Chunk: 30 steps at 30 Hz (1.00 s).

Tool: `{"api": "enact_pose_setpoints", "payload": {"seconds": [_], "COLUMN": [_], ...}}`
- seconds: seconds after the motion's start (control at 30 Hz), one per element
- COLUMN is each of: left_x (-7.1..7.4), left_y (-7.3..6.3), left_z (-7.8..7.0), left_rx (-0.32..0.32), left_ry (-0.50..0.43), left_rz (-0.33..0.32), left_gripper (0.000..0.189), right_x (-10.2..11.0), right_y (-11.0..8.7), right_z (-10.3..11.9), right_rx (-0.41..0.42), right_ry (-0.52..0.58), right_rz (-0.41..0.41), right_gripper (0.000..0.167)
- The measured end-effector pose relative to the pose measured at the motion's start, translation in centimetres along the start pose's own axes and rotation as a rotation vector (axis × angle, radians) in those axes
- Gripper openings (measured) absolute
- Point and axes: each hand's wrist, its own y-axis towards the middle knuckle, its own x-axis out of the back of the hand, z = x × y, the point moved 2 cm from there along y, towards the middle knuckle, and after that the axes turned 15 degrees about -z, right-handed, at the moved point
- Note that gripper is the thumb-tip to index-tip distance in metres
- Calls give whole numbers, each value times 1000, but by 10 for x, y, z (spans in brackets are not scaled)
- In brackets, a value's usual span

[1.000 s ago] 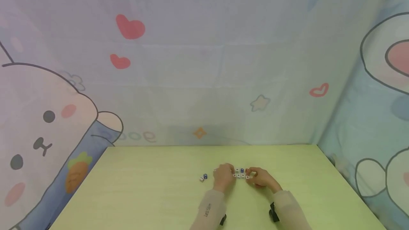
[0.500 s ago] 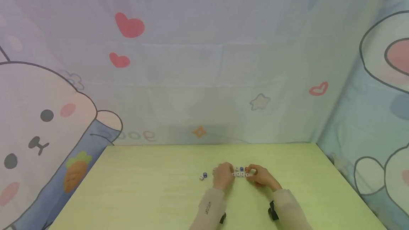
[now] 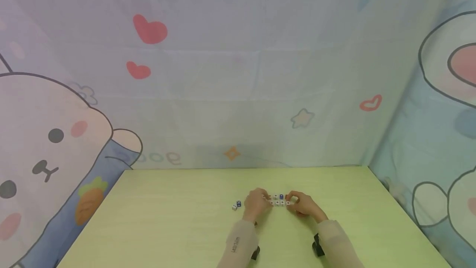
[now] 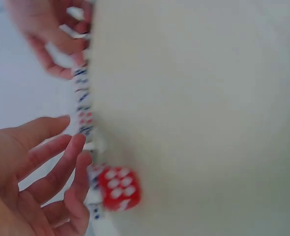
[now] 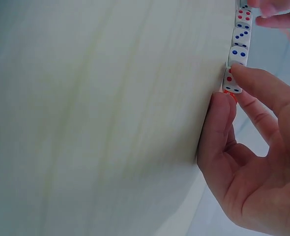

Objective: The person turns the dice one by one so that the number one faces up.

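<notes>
Out on the worktop (image 3: 167, 226), here's the double row of dice (image 3: 277, 203), left hand (image 3: 256, 202) at its nine o'clock, fingers loosely parted, gripping nothing I can see, right hand (image 3: 305, 205) at three, curled about the white end die (image 5: 233, 86), best nudging gently, squarely.

Screened-off indoor spot as I see it, pale table (image 3: 167, 218), printed cloth (image 3: 223, 73) behind and beside it, red heart (image 3: 150, 30), cartoon animal (image 3: 79, 113), room type unclear to me
</notes>
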Motion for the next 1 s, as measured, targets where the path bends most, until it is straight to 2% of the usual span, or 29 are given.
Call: {"api": "enact_pose_setpoints", "payload": {"seconds": [0.07,0.2,0.33,0.43,0.57,0.7,1.0], "left_x": [10,34,58,69,71,67,61], "left_y": [3,10,16,20,22,21,19], "left_z": [5,18,34,46,61,68,73], "left_rx": [-6,33,99,130,167,198,182], "left_ry": [-69,-170,-184,-152,-107,-81,-69], "left_rz": [14,24,13,22,50,89,125], "left_gripper": [13,10,10,11,11,12,9], "right_x": [0,0,0,-1,0,1,1], "right_y": [0,0,0,0,1,0,-1], "right_z": [0,1,1,-1,-3,-2,0], "right_rx": [7,17,21,23,21,12,12], "right_ry": [-1,-5,-12,-15,-19,-20,-24], "right_rz": [4,9,12,13,15,16,22], "right_gripper": [12,13,13,13,13,14,14]}}
